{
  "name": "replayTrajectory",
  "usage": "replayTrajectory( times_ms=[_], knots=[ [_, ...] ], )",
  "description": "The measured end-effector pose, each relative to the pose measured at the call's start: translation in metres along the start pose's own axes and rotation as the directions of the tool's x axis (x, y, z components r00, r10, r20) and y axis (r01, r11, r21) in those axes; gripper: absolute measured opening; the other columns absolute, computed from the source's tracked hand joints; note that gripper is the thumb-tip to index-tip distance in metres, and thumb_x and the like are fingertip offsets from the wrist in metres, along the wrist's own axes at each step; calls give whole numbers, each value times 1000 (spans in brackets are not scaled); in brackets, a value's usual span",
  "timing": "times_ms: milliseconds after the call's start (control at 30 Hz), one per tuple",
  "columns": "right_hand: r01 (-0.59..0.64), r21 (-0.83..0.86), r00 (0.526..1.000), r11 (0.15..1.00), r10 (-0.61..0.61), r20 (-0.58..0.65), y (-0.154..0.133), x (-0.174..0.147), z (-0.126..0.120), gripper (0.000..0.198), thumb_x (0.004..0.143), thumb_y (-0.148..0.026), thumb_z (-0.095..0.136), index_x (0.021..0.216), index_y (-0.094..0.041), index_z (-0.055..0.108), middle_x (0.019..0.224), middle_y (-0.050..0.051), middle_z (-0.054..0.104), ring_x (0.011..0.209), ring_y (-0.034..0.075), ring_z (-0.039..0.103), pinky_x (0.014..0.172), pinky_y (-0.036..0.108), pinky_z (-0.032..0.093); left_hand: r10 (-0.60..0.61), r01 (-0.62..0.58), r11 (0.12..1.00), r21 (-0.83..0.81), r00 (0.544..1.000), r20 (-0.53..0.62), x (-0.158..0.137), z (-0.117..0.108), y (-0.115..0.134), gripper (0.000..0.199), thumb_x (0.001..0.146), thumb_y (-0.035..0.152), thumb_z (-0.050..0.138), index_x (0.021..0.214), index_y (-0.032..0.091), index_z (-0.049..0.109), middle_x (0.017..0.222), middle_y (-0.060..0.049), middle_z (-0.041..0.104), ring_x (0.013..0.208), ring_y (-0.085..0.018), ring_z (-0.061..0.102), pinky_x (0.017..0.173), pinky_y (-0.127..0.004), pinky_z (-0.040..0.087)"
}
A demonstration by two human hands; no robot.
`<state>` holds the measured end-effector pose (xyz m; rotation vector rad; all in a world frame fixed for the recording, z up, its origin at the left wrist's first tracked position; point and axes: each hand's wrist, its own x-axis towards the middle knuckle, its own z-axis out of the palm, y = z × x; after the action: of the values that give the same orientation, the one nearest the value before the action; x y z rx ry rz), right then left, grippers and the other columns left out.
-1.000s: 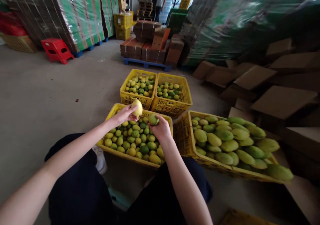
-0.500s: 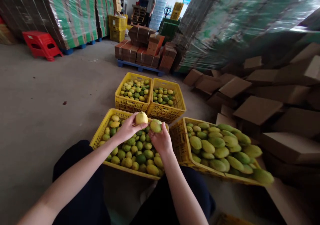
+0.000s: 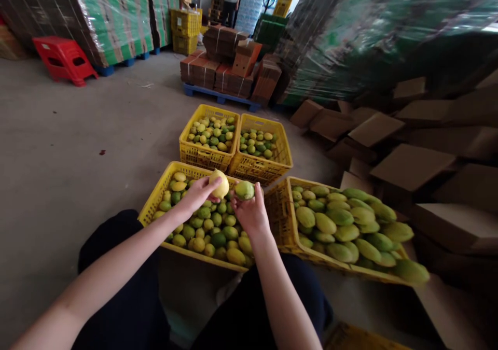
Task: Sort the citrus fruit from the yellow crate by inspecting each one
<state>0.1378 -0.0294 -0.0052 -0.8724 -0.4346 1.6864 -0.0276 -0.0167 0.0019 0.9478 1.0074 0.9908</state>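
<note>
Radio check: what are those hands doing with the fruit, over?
Left hand holds yellow fruit. Right hand holds green fruit. Both over the fruit-filled yellow crate between the knees. No obstruction seen between the hands.

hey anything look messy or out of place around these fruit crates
Yes: the brown cardboard boxes on the right lie jumbled at odd angles, unlike the strapped brown cardboard stack on the blue pallet. A small dark reddish spot marks the grey floor at left; its nature is unclear.
</note>
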Motion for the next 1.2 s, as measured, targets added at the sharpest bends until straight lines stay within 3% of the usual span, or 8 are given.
replayTrajectory(
  times_ms=[133, 300, 433, 567, 700, 900, 1033, 1200],
  knots=[
    [2, 30, 1000, 1000, -2, 22, 2, -3, 2, 28, 70, -46, 77, 82, -21, 69, 83, 2, 75, 67, 13, 65, 57, 22, 54, -5, 4, 998, -55, 1000, -17, 2, -4, -3, 67, 71, 74, 64, 96, 13, 67, 84, -8, 69, 74, -18, 65, 65, -28, 53],
    [215, 65, 971, 974, -221, 91, 0, -11, 7, 31, 58, -17, 80, 83, -28, 65, 89, -4, 72, 89, 16, 69, 88, 31, 56, 251, -258, 958, 121, 965, 75, -7, -1, 10, 66, 55, 42, 89, 110, 20, 61, 106, -6, 67, 96, -19, 64, 83, -29, 51],
    [277, 68, 949, 958, -284, 133, -6, -16, 8, 39, 57, -20, 80, 93, -29, 65, 93, -3, 72, 93, 19, 69, 89, 36, 54, 392, -404, 899, 169, 914, 102, -15, 1, 20, 63, 51, 29, 92, 103, 22, 58, 111, -4, 62, 98, -18, 62, 88, -28, 49],
    [337, -2, 936, 941, -335, 111, -11, -20, 9, 39, 57, -21, 83, 93, -25, 68, 93, -2, 73, 84, 15, 66, 78, 27, 53, 346, -359, 927, 108, 930, 122, -16, 1, 21, 59, 56, 34, 90, 104, 21, 59, 104, -4, 65, 96, -19, 64, 86, -30, 51],
    [380, -75, 923, 922, -372, 102, -13, -23, 12, 53, 49, -7, 83, 97, -27, 70, 95, -3, 74, 87, 15, 66, 84, 27, 52, 332, -340, 939, 50, 935, 124, -12, 1, 22, 60, 54, 39, 90, 104, 21, 62, 105, -6, 68, 99, -22, 65, 87, -33, 51],
    [387, -73, 917, 919, -376, 133, -14, -24, 11, 49, 53, -13, 84, 97, -29, 70, 98, -2, 74, 92, 19, 66, 87, 34, 52, 281, -279, 960, -34, 947, 155, -6, 1, 22, 56, 57, 35, 89, 107, 19, 67, 110, -6, 70, 96, -23, 67, 87, -35, 53],
    [326, -64, 934, 943, -311, 175, -13, -18, 3, 47, 53, -27, 89, 96, -28, 69, 90, -1, 73, 82, 19, 66, 77, 33, 54, 261, -246, 964, -103, 949, 177, -3, -1, 19, 51, 62, 37, 86, 105, 16, 69, 106, -8, 71, 97, -25, 67, 85, -35, 54],
    [187, -92, 964, 978, -165, 206, -11, -13, -1, 40, 58, -34, 84, 93, -25, 68, 88, 0, 72, 66, 15, 61, 59, 27, 51, 166, -123, 953, -278, 977, 137, -2, 3, 15, 46, 67, 39, 77, 107, 17, 68, 96, -6, 71, 81, -20, 67, 66, -26, 54]
  ],
)
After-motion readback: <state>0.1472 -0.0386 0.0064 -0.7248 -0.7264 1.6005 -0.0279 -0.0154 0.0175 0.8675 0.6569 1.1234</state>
